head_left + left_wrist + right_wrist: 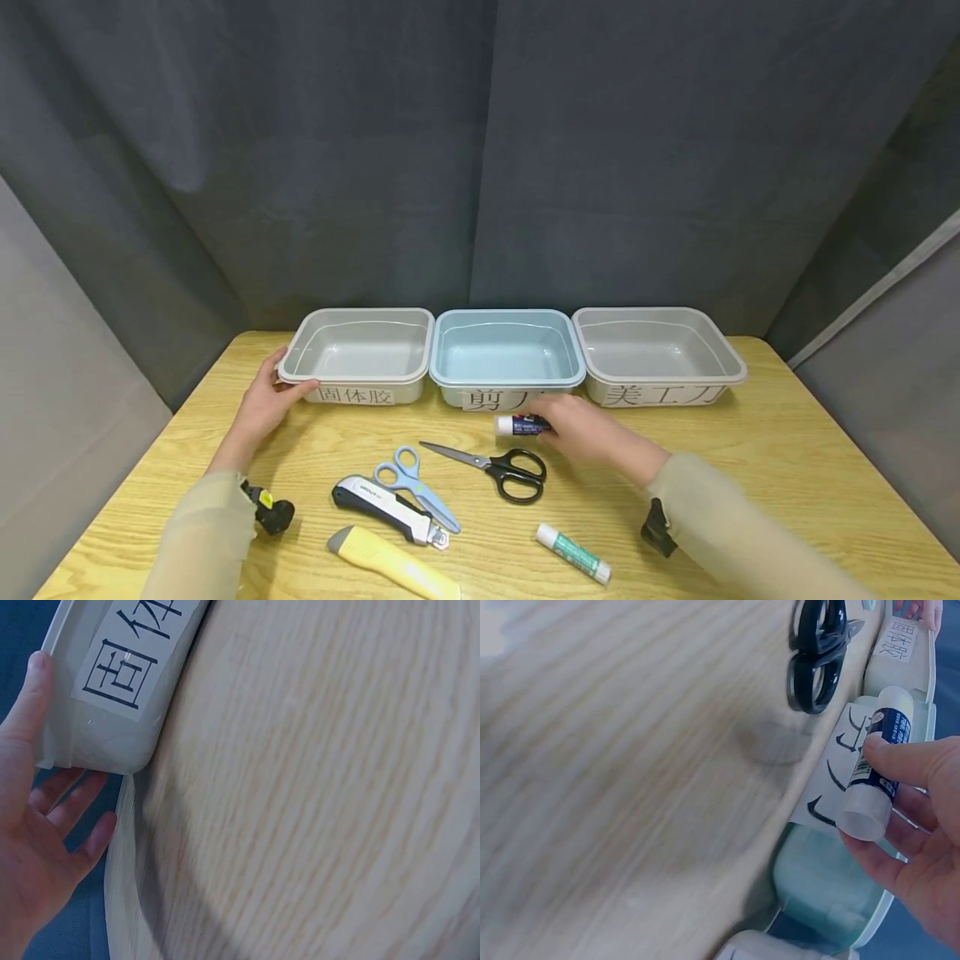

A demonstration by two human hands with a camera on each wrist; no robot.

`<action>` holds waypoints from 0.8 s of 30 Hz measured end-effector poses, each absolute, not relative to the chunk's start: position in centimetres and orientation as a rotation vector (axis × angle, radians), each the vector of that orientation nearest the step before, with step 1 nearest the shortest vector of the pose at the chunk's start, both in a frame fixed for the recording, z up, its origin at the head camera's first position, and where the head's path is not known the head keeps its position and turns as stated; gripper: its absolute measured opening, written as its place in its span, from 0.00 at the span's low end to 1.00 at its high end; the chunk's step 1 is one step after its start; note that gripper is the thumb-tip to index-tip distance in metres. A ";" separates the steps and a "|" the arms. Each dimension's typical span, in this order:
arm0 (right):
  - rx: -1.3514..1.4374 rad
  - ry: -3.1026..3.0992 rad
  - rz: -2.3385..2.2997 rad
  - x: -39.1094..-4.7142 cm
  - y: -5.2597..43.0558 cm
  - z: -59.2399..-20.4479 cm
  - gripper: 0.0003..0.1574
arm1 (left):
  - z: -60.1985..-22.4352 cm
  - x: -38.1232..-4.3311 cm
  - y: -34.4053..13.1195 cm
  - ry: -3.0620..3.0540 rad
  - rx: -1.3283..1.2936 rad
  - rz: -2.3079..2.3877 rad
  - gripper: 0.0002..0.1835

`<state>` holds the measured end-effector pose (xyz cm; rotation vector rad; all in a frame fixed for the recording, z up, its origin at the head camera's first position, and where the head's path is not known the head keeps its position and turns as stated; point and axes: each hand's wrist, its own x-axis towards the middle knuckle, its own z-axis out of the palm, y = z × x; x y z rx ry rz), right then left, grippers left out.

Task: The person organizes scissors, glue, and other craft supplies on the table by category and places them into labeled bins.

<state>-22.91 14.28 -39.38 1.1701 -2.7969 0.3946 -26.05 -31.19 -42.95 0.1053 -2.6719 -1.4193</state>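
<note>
My right hand (581,427) pinches a glue stick (891,724) with white ends and a dark blue label. It holds the glue stick above the table, before the light blue box (506,386) in the middle. At the far left, my left hand (262,404) grips the corner of a grey plastic box (408,390). In the left wrist view its thumb lies on the rim, with the fingers at the box's end. Black-handled scissors (517,477) lie nearest the right hand. A second glue stick (573,553), with a green label, lies closer to the front.
Another grey box (660,388) closes the row at the right; all three boxes carry paper labels. Blue scissors (420,485) touch or overlap a white-and-black utility knife (390,507). A yellow utility knife (397,565) lies in front, and a dark curtain (480,167) hangs behind.
</note>
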 end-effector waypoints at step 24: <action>1.303 -2.665 0.372 -24.3 8.8 -37.2 0.20 | -43.4 -26.0 -30.8 -2.601 0.128 -1.451 0.50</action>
